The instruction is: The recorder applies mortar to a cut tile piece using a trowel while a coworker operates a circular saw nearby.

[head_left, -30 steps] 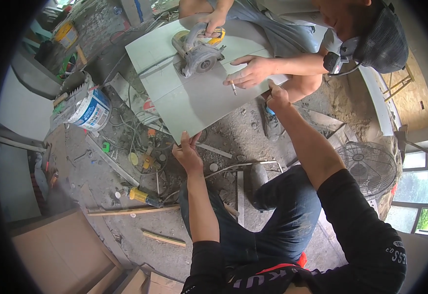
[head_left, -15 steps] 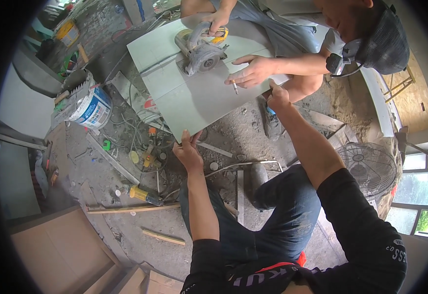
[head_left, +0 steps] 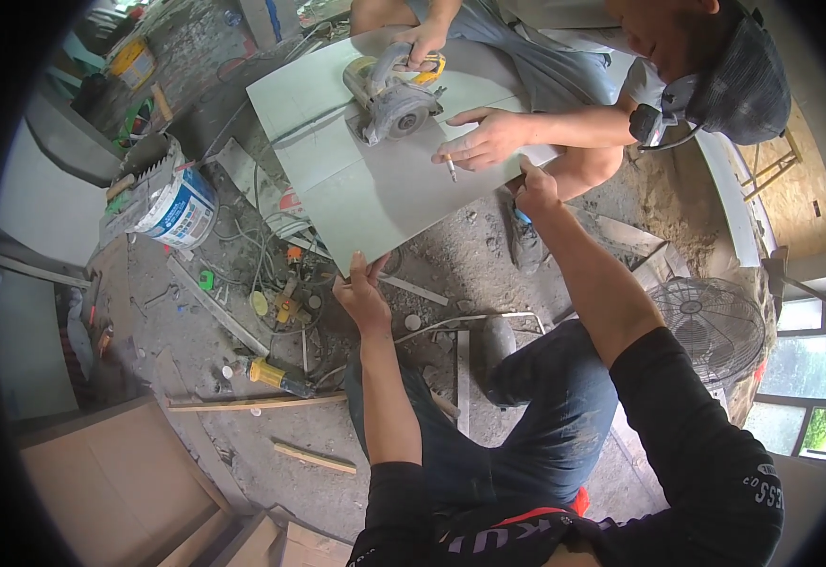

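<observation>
A large light grey tile (head_left: 375, 213) is held up off the floor between me and a co-worker. My left hand (head_left: 364, 295) pinches its near left corner, thumb and fingers closed on the edge. At the near right corner my right hand (head_left: 538, 189) grips the tile too, its fingers partly hidden beneath. On top of the tile sits a dusty circular saw (head_left: 396, 104) with a yellow and black handle, held by the co-worker's hand (head_left: 421, 45). The co-worker's other hand (head_left: 489, 140) hovers over the tile with a cigarette (head_left: 451, 170) between the fingers.
A white and blue bucket (head_left: 181, 208) with a notched trowel stands at the left. A yellow power tool (head_left: 276, 376), cables and wood strips (head_left: 314, 458) litter the dusty floor. At the right stands a round wire fan (head_left: 711, 321); cardboard boxes (head_left: 120, 472) are at the lower left.
The co-worker's saw has slid slightly to the right along the tile. My hands keep their hold at the same corners.
</observation>
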